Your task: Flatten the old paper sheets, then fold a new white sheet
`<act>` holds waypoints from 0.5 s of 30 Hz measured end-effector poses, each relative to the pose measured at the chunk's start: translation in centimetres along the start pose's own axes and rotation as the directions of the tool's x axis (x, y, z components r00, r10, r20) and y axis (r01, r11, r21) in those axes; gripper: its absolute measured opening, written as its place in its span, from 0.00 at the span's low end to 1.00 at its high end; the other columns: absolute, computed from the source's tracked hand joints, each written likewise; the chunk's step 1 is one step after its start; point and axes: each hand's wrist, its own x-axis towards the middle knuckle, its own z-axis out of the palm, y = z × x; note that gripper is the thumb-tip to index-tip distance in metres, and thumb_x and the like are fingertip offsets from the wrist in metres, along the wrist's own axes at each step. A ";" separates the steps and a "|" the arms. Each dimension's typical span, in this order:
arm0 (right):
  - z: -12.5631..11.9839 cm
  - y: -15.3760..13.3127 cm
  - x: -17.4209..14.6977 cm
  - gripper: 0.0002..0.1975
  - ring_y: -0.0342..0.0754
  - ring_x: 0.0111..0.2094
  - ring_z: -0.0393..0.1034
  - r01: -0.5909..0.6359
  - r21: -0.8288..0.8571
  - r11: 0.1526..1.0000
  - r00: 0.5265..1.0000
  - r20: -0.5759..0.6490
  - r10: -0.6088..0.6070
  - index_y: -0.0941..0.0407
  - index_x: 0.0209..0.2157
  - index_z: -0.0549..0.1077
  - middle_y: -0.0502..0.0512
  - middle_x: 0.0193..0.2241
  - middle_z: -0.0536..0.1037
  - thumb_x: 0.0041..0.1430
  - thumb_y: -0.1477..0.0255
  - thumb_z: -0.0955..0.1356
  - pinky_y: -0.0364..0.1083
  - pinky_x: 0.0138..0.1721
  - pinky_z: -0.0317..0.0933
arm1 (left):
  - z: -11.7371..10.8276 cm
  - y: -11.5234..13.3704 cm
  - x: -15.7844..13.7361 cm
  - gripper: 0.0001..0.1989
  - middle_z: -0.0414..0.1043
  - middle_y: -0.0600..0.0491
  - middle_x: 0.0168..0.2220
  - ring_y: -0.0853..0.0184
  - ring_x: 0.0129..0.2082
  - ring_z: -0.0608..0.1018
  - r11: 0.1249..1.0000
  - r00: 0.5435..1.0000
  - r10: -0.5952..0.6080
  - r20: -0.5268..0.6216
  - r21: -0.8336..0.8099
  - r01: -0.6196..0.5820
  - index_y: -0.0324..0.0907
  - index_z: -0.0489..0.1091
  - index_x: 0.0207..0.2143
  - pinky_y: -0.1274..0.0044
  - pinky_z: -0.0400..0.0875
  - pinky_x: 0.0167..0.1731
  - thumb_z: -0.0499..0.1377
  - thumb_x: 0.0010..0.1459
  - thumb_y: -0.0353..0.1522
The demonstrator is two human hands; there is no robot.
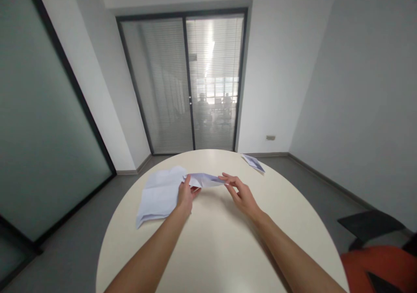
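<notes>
Behind everything, pale walls (283,58), with a frosted glass partition (45,110) in a dark frame along the left. Set into the far side, a dark-framed glazed door (211,84) backed by slatted blinds, brighter in the right-hand panel. Below, grey floor (78,228) around a round cream table (211,249). At the lower right, partly cut off, a chair (378,267) with a red seat and black armrest, just beside the table's edge. Reaching in over the table from the near side, two bare forearms (156,258).

On the left half of the table, lying flat, white paper sheets (159,197), uneven along the near edge and partly behind the left hand. Between both hands, near the middle of the table, a folded white paper (205,180), creased along its length and stretched sideways. At its left end, left grip (185,197) closed on it, thumb above and fingers beneath. At its right end, right grip (243,195) narrow, fingertips and thumb pinching the tapered tip. Near the table's far right edge, well apart from both hands, a smaller folded piece (254,162). Low on the back wall, a small wall plate (270,138).
</notes>
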 end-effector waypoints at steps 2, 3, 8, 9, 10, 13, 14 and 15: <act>0.0 -0.4 -0.1 0.05 0.52 0.64 0.61 0.072 -0.035 0.997 0.996 0.059 -0.070 0.50 0.43 0.65 0.59 0.50 0.79 0.71 0.68 0.60 0.54 0.51 0.68 | 0.2 0.7 -0.1 0.06 0.75 0.50 0.33 0.70 0.25 0.77 0.995 0.999 -0.035 -0.020 -0.092 0.033 0.40 0.68 0.39 0.78 0.74 0.26 0.57 0.63 0.33; 0.0 -0.6 -0.1 0.06 0.51 0.64 0.61 0.117 -0.069 0.991 0.989 0.103 -0.110 0.50 0.44 0.66 0.59 0.49 0.79 0.71 0.70 0.59 0.54 0.53 0.67 | 0.2 1.0 -0.2 0.05 0.75 0.50 0.33 0.70 0.25 0.77 0.990 0.999 -0.046 -0.016 -0.131 0.044 0.40 0.69 0.39 0.79 0.74 0.27 0.57 0.64 0.33; 0.1 -1.4 0.0 0.11 0.51 0.67 0.55 0.297 -0.216 0.930 0.899 0.392 -0.196 0.51 0.46 0.69 0.56 0.55 0.75 0.69 0.75 0.60 0.54 0.61 0.61 | -0.1 1.6 -1.1 0.10 0.75 0.51 0.35 0.68 0.29 0.78 0.995 0.994 0.008 0.111 -0.097 0.002 0.41 0.69 0.42 0.78 0.73 0.29 0.60 0.60 0.36; 0.2 -1.5 0.0 0.11 0.51 0.67 0.54 0.313 -0.230 0.921 0.882 0.429 -0.193 0.51 0.46 0.70 0.55 0.57 0.74 0.69 0.76 0.60 0.54 0.61 0.61 | -0.2 1.4 -1.3 0.13 0.75 0.51 0.37 0.68 0.30 0.78 0.998 0.987 0.048 0.153 -0.051 -0.041 0.42 0.68 0.43 0.78 0.73 0.29 0.63 0.57 0.35; 0.3 -1.6 0.0 0.11 0.51 0.68 0.52 0.324 -0.243 0.914 0.870 0.456 -0.187 0.51 0.45 0.71 0.54 0.58 0.73 0.69 0.76 0.59 0.54 0.62 0.60 | -0.3 1.1 -1.5 0.18 0.75 0.51 0.39 0.67 0.32 0.79 0.996 0.977 0.093 0.192 -0.004 -0.094 0.43 0.67 0.45 0.78 0.73 0.31 0.66 0.53 0.34; 0.5 -1.8 0.0 0.12 0.51 0.69 0.50 0.350 -0.257 0.901 0.846 0.501 -0.186 0.52 0.45 0.73 0.54 0.61 0.69 0.69 0.75 0.60 0.55 0.64 0.58 | -0.6 0.0 -1.8 0.29 0.76 0.50 0.41 0.64 0.36 0.80 0.968 0.963 0.155 0.221 0.162 -0.193 0.44 0.65 0.48 0.76 0.74 0.35 0.72 0.43 0.29; 0.6 -1.8 0.0 0.11 0.52 0.69 0.49 0.356 -0.255 0.899 0.842 0.506 -0.189 0.53 0.44 0.74 0.55 0.62 0.68 0.69 0.74 0.61 0.55 0.64 0.58 | -0.7 -0.3 -1.9 0.28 0.77 0.50 0.40 0.64 0.36 0.80 0.954 0.962 0.173 0.211 0.208 -0.217 0.42 0.66 0.46 0.76 0.74 0.36 0.72 0.43 0.29; 0.7 -1.8 0.0 0.10 0.53 0.69 0.50 0.354 -0.255 0.900 0.843 0.503 -0.189 0.53 0.43 0.75 0.55 0.62 0.68 0.68 0.73 0.62 0.56 0.65 0.57 | -0.8 -0.6 -1.8 0.25 0.77 0.49 0.39 0.63 0.35 0.80 0.947 0.961 0.174 0.216 0.230 -0.224 0.42 0.67 0.45 0.75 0.74 0.36 0.71 0.45 0.29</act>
